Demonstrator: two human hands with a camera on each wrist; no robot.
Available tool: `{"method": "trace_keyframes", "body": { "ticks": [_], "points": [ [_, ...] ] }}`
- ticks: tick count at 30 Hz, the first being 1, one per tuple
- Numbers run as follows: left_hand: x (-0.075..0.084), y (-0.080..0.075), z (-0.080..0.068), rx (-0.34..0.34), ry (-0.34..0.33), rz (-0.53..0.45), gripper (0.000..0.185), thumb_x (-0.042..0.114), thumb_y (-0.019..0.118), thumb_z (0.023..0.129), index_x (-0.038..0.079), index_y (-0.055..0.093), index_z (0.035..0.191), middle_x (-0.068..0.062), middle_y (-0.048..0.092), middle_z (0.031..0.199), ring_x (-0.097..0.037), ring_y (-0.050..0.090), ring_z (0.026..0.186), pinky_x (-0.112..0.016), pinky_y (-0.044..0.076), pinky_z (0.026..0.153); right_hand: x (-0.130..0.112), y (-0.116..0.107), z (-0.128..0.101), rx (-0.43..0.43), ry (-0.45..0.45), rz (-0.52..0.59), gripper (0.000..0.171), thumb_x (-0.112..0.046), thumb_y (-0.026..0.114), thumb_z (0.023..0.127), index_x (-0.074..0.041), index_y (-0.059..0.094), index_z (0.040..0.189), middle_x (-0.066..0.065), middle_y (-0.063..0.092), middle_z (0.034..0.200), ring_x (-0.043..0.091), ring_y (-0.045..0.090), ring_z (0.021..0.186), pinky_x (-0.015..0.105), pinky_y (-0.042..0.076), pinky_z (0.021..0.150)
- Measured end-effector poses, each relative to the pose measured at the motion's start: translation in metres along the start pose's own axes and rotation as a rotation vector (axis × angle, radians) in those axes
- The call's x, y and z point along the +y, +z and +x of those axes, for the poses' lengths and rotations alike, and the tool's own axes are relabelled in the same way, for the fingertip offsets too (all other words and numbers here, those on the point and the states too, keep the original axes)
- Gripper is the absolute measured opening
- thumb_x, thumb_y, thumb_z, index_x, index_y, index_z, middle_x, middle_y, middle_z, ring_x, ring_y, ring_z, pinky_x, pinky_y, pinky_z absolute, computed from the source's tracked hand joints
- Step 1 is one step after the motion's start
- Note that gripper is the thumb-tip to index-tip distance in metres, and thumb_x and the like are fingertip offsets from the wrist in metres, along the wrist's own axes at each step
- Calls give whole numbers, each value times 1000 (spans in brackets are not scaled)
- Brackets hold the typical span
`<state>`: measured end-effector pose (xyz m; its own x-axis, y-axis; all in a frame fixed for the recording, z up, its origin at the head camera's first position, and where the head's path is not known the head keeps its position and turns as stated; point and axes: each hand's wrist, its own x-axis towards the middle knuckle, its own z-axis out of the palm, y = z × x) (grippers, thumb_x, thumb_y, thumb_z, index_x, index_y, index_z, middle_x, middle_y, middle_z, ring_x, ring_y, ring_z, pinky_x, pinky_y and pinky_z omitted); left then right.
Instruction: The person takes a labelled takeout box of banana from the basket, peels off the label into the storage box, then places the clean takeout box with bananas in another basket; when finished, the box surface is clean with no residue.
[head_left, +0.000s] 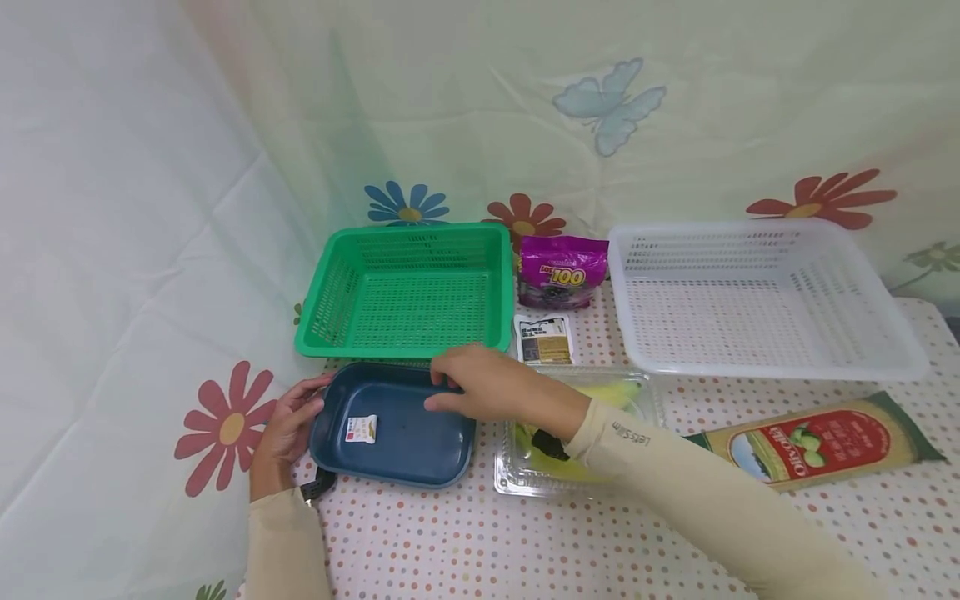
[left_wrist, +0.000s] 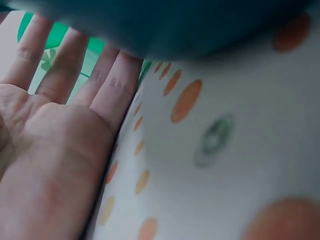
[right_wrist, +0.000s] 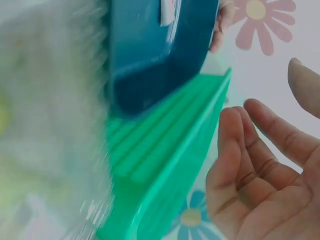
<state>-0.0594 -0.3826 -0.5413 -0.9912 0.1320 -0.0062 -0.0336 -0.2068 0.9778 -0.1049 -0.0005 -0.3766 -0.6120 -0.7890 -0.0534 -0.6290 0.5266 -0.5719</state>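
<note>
the white basket [head_left: 765, 300], sitting well beyond the right hand [head_left: 487, 387], is holding nothing, as is the green basket [head_left: 408, 292] just past both hands. the blue tray [head_left: 393, 425] is lying between them, holding only a sticker. the left hand [head_left: 285, 429] is touching its edge with straight fingers; the right is hovering relaxed over its far rim, gripping nothing. the right sleeve is risking dragging the clear box [head_left: 577, 433] of yellow-green produce.

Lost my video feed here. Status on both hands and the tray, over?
Left hand open, fingers at the blue tray's left rim. Right hand open over its far edge, no grip. Green basket right behind the tray.
</note>
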Motion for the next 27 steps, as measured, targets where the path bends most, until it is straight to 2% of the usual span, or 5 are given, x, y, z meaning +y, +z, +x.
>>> {"method": "trace_keyframes", "body": {
  "ticks": [7,12,16,20,27],
  "points": [
    [23,1,1,8,-36,333,39,1,55,102,-10,51,139,10,67,129,-3,64,116,-21,56,93,24,-23,-42,98,32,-35,30,-42,68,98,-15,72,111,-3,71,104,15,68,94,33,56,85],
    [52,13,2,10,-41,684,42,16,65,101,2,59,140,-11,64,137,0,60,121,-12,49,95,43,-36,-74,168,58,-71,38,-43,68,97,-12,71,121,1,73,113,20,70,103,41,56,91],
    [75,28,3,2,-1,866,42,19,67,100,7,60,140,-17,63,136,-19,60,125,-31,53,103,57,-43,-98,207,96,-111,44,-43,68,98,-11,69,128,4,74,119,25,70,108,47,56,95],
    [96,51,2,37,55,1024,41,21,68,99,10,61,139,-13,64,135,-33,57,128,-63,47,106,68,-48,-122,234,151,-173,49,-48,66,97,-14,67,132,7,74,121,27,71,109,50,57,94],
    [110,112,8,115,255,1155,37,15,69,97,7,65,133,-16,66,126,-35,66,113,-58,56,92,88,-56,-165,262,237,-296,53,-51,70,94,-15,65,133,2,75,99,17,70,82,41,58,69]
  ]
}}
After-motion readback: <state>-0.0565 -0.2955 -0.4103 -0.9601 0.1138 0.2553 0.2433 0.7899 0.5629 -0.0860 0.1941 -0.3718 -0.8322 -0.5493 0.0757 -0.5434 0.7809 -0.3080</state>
